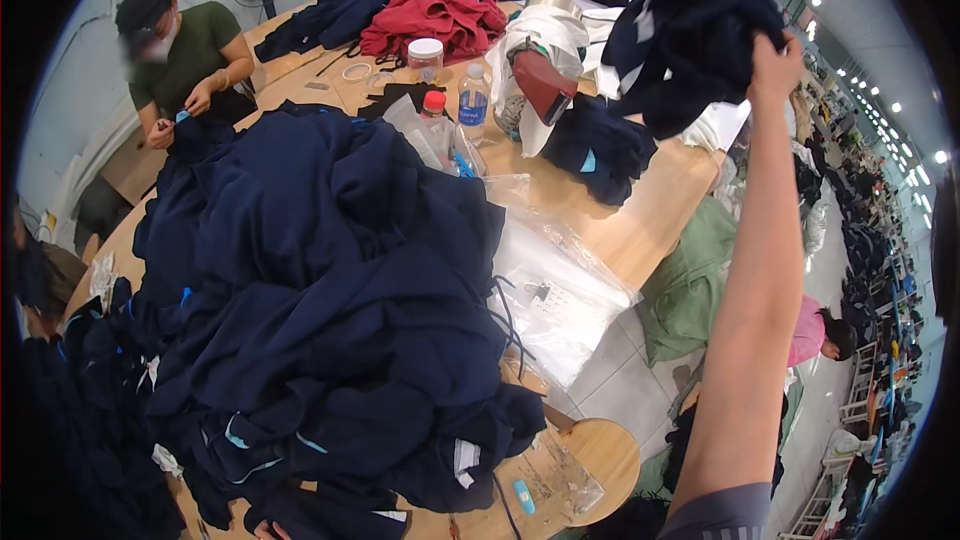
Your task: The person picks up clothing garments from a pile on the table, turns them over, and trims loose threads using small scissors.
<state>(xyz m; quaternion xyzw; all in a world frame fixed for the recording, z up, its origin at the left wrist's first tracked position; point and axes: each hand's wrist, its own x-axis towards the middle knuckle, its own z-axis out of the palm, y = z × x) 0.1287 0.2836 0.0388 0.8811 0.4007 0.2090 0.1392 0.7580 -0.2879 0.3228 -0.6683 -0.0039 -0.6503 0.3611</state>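
My right hand [776,66] is raised high at the upper right, arm stretched out, and grips a dark navy garment [685,35] that hangs bunched in the air above the far end of the table. My left hand is out of sight. A big heap of navy garments [320,310] covers the near half of the wooden table [640,225] in front of me.
A person in a green shirt [190,55] works on a navy piece at the table's far left. Red garments [435,20], a jar [425,58], two plastic bottles [473,100], clear plastic bags [555,290] and a wooden stool [600,455] lie around. Green fabric [690,280] lies on the floor.
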